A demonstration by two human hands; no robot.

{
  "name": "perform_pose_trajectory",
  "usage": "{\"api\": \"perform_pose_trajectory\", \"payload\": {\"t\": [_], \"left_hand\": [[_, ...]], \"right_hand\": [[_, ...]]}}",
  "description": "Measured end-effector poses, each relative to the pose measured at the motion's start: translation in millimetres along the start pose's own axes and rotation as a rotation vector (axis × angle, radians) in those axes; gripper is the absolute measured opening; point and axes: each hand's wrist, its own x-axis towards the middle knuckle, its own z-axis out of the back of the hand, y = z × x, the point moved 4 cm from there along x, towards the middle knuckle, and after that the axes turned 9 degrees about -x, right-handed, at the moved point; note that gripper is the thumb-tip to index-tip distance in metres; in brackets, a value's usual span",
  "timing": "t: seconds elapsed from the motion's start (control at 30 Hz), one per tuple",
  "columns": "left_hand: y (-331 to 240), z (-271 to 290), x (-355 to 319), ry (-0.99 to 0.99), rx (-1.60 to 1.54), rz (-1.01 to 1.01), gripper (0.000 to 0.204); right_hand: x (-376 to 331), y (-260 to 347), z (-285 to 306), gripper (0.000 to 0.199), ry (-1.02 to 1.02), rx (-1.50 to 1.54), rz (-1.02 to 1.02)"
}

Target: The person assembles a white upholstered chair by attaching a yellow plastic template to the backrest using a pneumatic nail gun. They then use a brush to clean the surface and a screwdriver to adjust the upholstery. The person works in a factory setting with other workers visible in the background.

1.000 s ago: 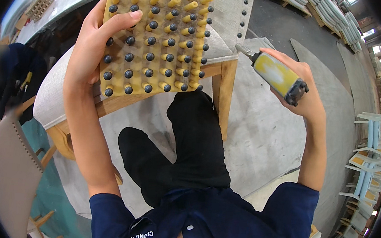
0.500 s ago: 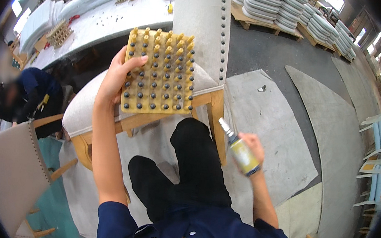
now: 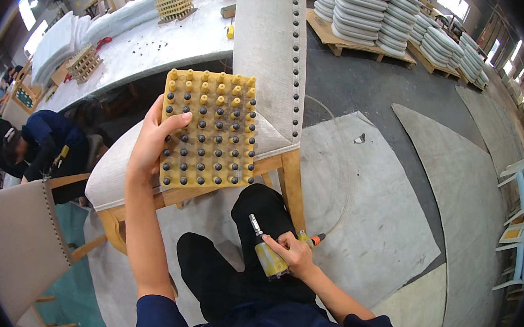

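Holds a yellow peg board [image 3: 210, 146] by its left edge in the left hand [image 3: 150, 138], clamped with the thumb across the front and the other fingers hidden behind. Keeps it in front of a cream chair [image 3: 262, 89]; cannot tell whether touching the seat. Displays rows of yellow pegs [image 3: 221, 88], capped with round dark studs [image 3: 218, 140] lower down and mostly bare near the top. Grips with the right hand [image 3: 294, 253] a yellow power tool [image 3: 270, 262], fingers closed around it, low over the black trousers [image 3: 215, 271], with its silver nose [image 3: 255, 224] angled up and left, apart from the board. Includes an orange-and-black connector [image 3: 317, 239] just beside that hand, and a thin hose [image 3: 347, 196] curving over the floor. Has a beige chair [image 3: 14, 223] to the left, near a co-worker in dark blue [image 3: 55, 136]. Farther off, includes a white-topped table [image 3: 140, 59] and stacked pale cushions [image 3: 356, 22].
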Motion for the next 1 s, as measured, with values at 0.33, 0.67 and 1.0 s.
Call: {"api": "perform_pose_trajectory", "payload": {"t": [0.33,0.67,1.0], "left_hand": [[3,2,-4,-0.084,0.01,0.033,0.059],[-3,-8,-1,-0.034,-0.075,0.065,0.065],[-28,10,-30,-0.213,-0.353,0.217,0.064]], "right_hand": [[4,-7,-13,0.056,-0.088,0.068,0.059],[27,-12,9,0.059,-0.012,0.147,0.021],[92,9,120,0.072,0.251,0.289,-0.169]]}}
